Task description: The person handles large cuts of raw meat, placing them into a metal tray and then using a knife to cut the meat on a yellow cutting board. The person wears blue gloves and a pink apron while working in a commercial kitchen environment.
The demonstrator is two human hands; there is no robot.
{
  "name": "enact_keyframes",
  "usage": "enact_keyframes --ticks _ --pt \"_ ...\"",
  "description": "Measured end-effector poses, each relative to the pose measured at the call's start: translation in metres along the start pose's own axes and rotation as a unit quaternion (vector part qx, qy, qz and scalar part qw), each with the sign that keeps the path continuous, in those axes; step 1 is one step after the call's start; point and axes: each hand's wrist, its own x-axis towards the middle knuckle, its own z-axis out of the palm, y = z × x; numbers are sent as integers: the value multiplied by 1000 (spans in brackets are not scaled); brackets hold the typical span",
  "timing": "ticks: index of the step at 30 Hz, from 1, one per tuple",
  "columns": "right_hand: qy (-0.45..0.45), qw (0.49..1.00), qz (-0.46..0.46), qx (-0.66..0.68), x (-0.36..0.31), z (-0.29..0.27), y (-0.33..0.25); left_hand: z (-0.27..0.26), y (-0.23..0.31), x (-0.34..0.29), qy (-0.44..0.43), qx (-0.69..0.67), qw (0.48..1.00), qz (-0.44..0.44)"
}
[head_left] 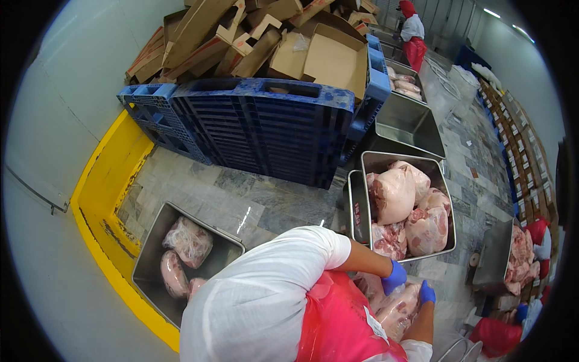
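Both gloved hands [410, 286] grip wrapped meat [395, 308] above grey tiled floor [265, 199], beside blue pallets [265, 127].

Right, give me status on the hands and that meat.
Left hand and right hand, both blue-gloved, gripping a wrapped meat cut. Steel bin full of meat just beyond. Nothing between hands and cut.

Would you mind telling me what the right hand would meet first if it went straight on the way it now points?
The right hand, on the wrapped meat cut, points up the picture. It would probably meet the near rim of the steel tub of raw meat first, though depth is unclear.
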Motion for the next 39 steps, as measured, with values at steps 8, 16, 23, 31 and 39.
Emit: enact_keyframes --ticks 8,16,23,31,39 --pt "249 960 53 116 -68 -38 -116 75 -57 -4 -51 43 995 -72" --pt "153 963 196 107 -215 -66 -164 53 -52 -15 -69 -25 995 -73" --pt "153 907 377 110 -227 -49 -113 82 -79 8 -79 -1 995 -54" --pt "174 902 386 85 -230 -49 -113 74 -70 -11 -50 -50 996 -60" --pt "167 908 375 90 -216 -52 -104 111 -105 -7 -15 -90 993 -71"
